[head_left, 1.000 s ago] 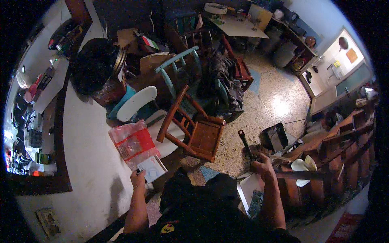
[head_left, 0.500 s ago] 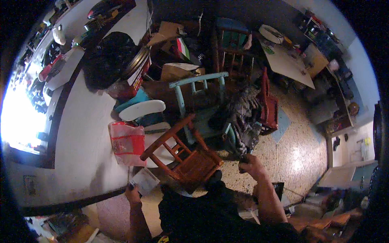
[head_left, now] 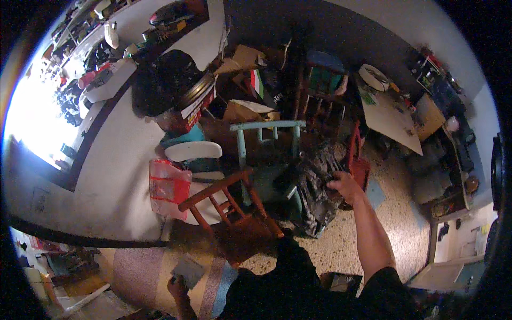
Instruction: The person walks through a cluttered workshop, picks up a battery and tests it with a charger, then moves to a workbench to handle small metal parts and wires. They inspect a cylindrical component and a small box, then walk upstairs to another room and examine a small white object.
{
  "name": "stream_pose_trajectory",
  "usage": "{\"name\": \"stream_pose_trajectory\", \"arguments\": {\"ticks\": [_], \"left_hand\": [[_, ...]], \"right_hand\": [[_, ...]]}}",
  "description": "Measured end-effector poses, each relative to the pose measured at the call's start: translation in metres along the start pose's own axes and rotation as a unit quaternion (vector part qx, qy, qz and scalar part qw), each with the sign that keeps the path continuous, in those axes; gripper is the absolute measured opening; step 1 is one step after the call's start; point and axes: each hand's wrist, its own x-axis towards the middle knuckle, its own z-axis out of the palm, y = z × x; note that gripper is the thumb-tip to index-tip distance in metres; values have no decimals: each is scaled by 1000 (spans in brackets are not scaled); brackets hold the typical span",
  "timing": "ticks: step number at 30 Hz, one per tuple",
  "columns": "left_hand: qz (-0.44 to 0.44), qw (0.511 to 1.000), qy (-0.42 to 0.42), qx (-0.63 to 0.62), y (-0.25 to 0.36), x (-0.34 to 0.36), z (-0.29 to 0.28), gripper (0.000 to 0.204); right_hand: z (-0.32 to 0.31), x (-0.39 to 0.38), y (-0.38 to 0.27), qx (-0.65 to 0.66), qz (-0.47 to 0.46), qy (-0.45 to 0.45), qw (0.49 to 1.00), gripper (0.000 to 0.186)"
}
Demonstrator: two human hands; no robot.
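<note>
My left hand point(head_left: 177, 287) is low at the left, its fingers closed on a flat, square pale-grey sheet point(head_left: 189, 271). My right arm stretches forward, and my right hand point(head_left: 345, 186) is closed on the crumpled dark plastic bag point(head_left: 316, 194), which droops beside a light-green wooden chair point(head_left: 269, 178). The fingertips partly vanish against the dark plastic. Right in front of my body stands a reddish-brown wooden chair point(head_left: 240, 230), tilted in the view. Just beyond my right hand is a small red chair point(head_left: 360, 165).
On the left, a red-and-clear plastic package point(head_left: 169, 186) lies beside a white oval seat point(head_left: 193, 151). A black bag point(head_left: 160, 82) and cardboard boxes point(head_left: 246, 57) are piled at the back. A board-topped table point(head_left: 392, 117) stands at the far right, above a speckled floor point(head_left: 397, 226).
My right hand has moved up and forward onto the dark plastic bag, whose lower end now hangs nearer to me. My left hand has dropped lower with the square sheet. The view has shifted.
</note>
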Motion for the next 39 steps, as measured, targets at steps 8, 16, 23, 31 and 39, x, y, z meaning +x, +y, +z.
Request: {"name": "stream_pose_trajectory", "arguments": {"ticks": [8,16,23,31,39], "left_hand": [[-56,971,216,91,-3,-84,67,37],[-40,971,207,111,39,-91,166,38],[-62,967,218,117,54,-104,203,38],[-82,962,231,115,60,-119,223,38],[-93,958,243,117,65,-129,238,39]], "right_hand": [[-9,213,-101,-188,-27,-92,977,60],[38,374,-149,-309,-73,-106,942,69],[88,456,-161,-414,-120,-135,892,40],[115,528,-141,-481,-303,-181,803,25],[158,554,-132,-394,-134,-151,897,34]]}}
